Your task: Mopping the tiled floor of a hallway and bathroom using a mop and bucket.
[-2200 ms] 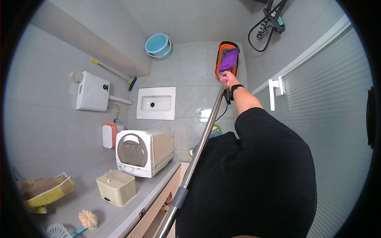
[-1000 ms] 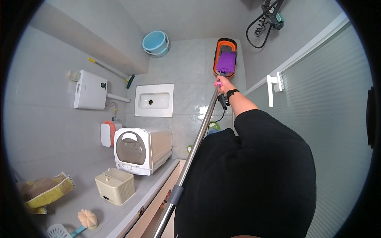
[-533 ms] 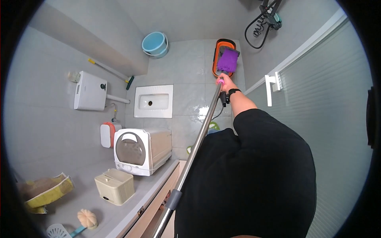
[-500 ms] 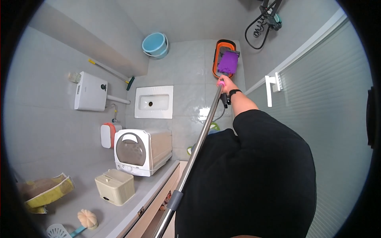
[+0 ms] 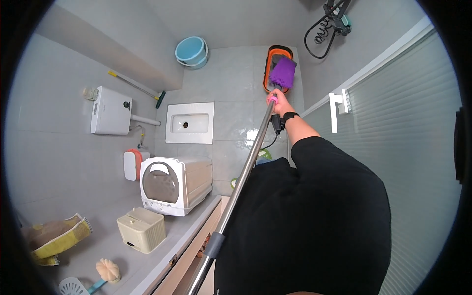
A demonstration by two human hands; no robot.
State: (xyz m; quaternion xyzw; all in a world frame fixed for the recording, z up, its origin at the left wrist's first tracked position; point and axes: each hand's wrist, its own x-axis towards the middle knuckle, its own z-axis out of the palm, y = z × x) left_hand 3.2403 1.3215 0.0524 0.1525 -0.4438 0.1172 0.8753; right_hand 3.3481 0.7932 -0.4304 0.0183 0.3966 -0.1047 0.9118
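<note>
My right hand (image 5: 280,102) is closed around the lower part of a mop's silver pole (image 5: 250,162), close to a pink ring. The pole slants down past my body and out at the bottom edge. Its purple mop head (image 5: 283,73) is over an orange and black mop bucket (image 5: 268,81) on the floor by the back wall, covering part of the inside. A black wristband is on my right wrist, and a dark device with a cord hangs below it. My left hand is out of the picture.
A squat toilet (image 5: 168,130) is set into the tiled floor, with a light blue bucket (image 5: 191,50) behind it. On the left counter (image 5: 182,236) stand a white front-windowed box (image 5: 196,172) and a cream lidded box (image 5: 141,231). To my right is a glass door (image 5: 393,147).
The purple mop head has turned a little over the bucket and now hides the dark plate behind it. My right hand has moved slightly with the pole, and the whole view has shifted a bit.
</note>
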